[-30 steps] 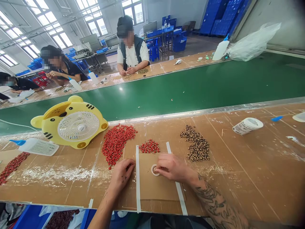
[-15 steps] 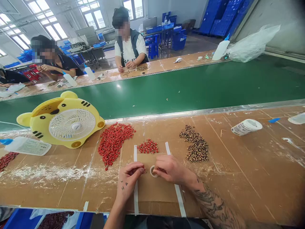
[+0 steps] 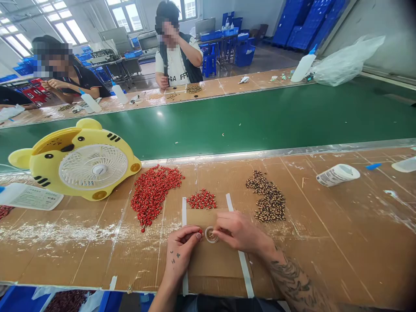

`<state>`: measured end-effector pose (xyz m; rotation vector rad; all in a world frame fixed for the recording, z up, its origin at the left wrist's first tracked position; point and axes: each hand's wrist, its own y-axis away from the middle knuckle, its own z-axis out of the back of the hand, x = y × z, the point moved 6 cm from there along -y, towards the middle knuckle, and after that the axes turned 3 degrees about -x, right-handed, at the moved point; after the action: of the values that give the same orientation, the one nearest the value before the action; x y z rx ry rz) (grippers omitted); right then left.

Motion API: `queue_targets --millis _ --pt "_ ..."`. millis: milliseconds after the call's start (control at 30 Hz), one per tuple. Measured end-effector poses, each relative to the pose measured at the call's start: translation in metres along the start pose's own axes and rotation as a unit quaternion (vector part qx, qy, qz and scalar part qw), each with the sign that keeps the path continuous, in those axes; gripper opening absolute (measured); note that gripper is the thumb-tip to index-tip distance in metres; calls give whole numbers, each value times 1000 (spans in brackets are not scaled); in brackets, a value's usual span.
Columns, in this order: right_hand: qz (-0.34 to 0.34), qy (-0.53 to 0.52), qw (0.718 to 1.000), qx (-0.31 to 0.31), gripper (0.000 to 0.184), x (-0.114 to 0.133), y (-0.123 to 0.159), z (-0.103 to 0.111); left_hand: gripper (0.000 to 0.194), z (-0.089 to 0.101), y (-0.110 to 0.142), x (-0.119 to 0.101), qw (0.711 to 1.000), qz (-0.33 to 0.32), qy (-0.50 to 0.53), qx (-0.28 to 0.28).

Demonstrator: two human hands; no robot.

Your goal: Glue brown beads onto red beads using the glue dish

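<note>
Brown cardboard (image 3: pixel 212 264) under the hands carries a small round ring (image 3: pixel 211 234), lying flat with its open face up and no long axis; what it contains is too small to tell. The half-curled right hand (image 3: pixel 238 232) has its fingertips at the ring's edge, its hold unclear. The left hand (image 3: pixel 180 253) is pinched closed, whatever it holds hidden. Red beads (image 3: pixel 152 193) and brown beads (image 3: pixel 268 196) lie heaped on either side.

A cardboard-covered counter (image 3: pixel 325 242) being occupied by a yellow tiger-shaped fan (image 3: pixel 74 160), a squeeze bottle (image 3: pixel 29 196) being laid on its side, a large heap of red beads (image 3: pixel 152 195), a smaller red heap (image 3: pixel 202 199), a heap of brown beads (image 3: pixel 268 196), a taped cardboard sheet (image 3: pixel 211 264) being kept below them, a label-wrapped roll (image 3: pixel 338 174) being left on its side
</note>
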<state>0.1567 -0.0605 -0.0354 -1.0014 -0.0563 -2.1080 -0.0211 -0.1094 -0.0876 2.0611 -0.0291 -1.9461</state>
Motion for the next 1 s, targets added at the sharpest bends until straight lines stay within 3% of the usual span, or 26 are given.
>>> queue_targets --millis 233,767,1000 --pt "-60 -150 978 -134 28 -4 0 16 18 -5 3 0 998 48 40 11" --pt "-76 -125 981 -127 32 -2 -1 5 20 -8 2 -3 997 51 43 25" --pt "-63 -92 986 -128 33 -7 1 13 21 -7 3 -4 999 38 24 22"
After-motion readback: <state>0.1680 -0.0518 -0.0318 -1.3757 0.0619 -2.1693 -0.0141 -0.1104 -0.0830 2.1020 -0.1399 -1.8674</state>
